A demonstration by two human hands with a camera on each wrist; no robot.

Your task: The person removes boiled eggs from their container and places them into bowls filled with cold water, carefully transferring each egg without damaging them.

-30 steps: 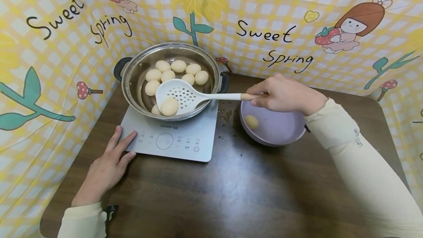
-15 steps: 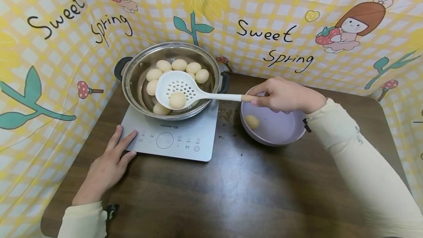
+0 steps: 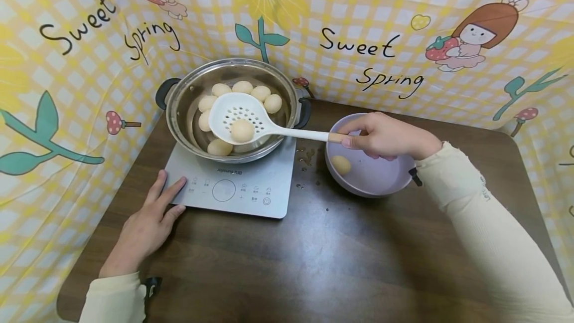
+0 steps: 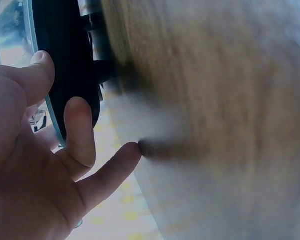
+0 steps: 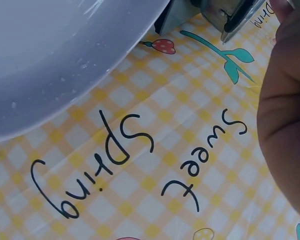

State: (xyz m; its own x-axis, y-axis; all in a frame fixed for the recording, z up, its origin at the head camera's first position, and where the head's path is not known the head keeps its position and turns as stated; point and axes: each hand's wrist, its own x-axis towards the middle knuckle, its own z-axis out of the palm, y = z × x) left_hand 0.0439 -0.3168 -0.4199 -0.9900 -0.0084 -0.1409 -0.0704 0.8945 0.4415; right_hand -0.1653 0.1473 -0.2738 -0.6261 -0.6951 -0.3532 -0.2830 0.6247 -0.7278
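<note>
Currently, my right hand (image 3: pixel 384 134) grips the loaded skimmer (image 3: pixel 224 107), left hand (image 3: pixel 148 223) outspread; one-o'clock bowl (image 3: pixel 376 176) contains one egg (image 3: pixel 342 165), eleven-o'clock pot (image 3: pixel 184 106) several remaining.

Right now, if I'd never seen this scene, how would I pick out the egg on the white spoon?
On the dark table, find the steel pot on the white cooktop. Over the pot is a white slotted spoon, its handle in the person's right hand. The egg rests toward the spoon's near edge, the only one on it; neighbouring eggs lie in the pot.
</note>
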